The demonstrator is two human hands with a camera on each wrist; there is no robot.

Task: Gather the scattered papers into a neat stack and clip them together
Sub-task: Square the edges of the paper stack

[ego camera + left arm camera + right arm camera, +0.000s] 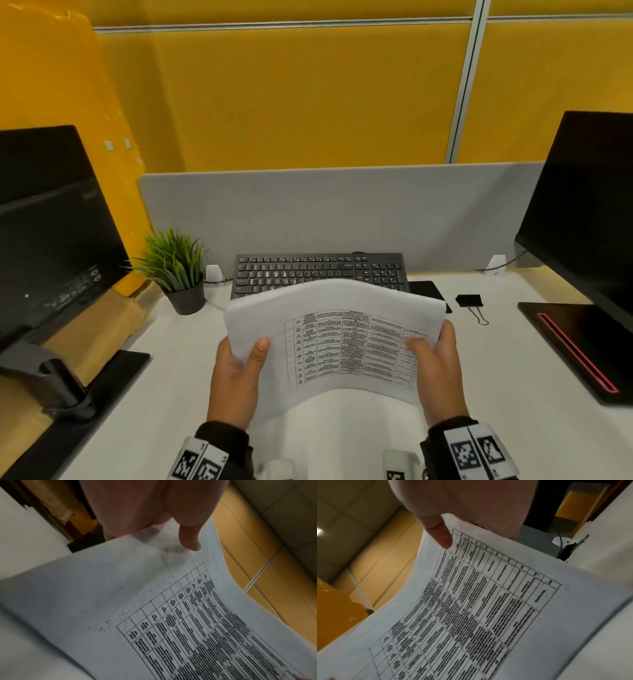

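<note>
I hold the stack of printed papers (346,342) off the white desk (171,359), my left hand (236,380) pinching its left edge and my right hand (436,373) its right, with the black binder clip (470,301) lying beyond my right hand.

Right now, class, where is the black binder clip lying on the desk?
In the head view, the binder clip lies on the white desk, right of the held papers, just right of a flat black object beside the keyboard.
</note>
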